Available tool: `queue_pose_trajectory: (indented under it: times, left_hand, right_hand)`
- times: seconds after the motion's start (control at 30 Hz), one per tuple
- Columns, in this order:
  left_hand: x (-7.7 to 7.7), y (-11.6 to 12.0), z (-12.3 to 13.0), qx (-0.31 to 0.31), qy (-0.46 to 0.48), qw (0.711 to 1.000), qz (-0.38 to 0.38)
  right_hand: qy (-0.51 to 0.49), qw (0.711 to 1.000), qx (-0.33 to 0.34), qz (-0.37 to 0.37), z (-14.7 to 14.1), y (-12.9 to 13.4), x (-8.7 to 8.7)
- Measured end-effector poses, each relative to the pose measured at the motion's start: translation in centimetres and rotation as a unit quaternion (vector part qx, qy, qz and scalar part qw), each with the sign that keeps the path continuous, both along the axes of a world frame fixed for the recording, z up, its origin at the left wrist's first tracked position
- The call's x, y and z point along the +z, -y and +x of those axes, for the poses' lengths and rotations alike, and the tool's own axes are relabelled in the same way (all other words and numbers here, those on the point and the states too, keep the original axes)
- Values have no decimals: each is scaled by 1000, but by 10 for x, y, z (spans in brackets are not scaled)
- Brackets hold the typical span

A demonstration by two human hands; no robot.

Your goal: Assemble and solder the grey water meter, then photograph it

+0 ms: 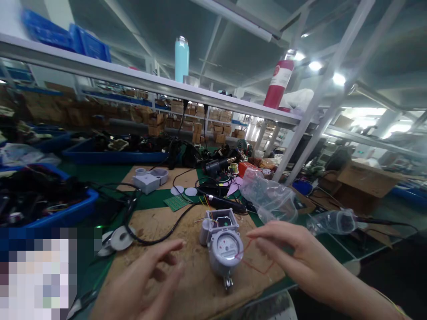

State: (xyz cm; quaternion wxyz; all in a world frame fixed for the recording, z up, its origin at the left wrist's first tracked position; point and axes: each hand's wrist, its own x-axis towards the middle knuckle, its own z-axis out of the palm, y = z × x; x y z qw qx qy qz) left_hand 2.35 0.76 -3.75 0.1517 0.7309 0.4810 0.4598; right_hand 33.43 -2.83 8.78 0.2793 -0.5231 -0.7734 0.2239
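Note:
A grey round-faced meter housing (226, 253) lies on the brown board (147, 226), its open square compartment (223, 220) at the far end with thin wires rising from it. A metal fitting (228, 282) sticks out at its near end. To the left of the housing is my left hand (150, 278), fingers apart and curved, holding nothing. My right hand (287, 249) is to the right, its thumb and forefinger close together beside a thin red wire (258, 269); whether they grip it is unclear.
Behind the housing lie a black-handled tool (225, 203), a green circuit board (176, 202) and another grey housing (147, 181). A solder reel (122, 238) and black cable are left; plastic bags (267, 195) are right. Bottles stand on the shelf (133, 80).

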Motion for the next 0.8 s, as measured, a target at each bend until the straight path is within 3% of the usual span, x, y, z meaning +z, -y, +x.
queue_pose_trajectory:
  times: [0.1,0.27,0.4,0.57,0.8]
  left_hand:
    - [18,-4,10,-29,4,999,-18]
    - [42,-3,41,-113,56,989,-73]
    - [38,-2,62,-158,78,981,-83]
    - [27,0,72,-150,88,980,-99]
    - [23,3,68,-151,-8,987,49]
  right_hand:
    - [-3,998,54,42,-10,-6,-4]
    - [-59,993,98,30,-21,-16,-14]
    - [-69,992,109,12,-23,-17,-22]
    - [-76,992,105,6,-19,-17,-30]
    - [-74,990,122,-11,-22,-10,-32]
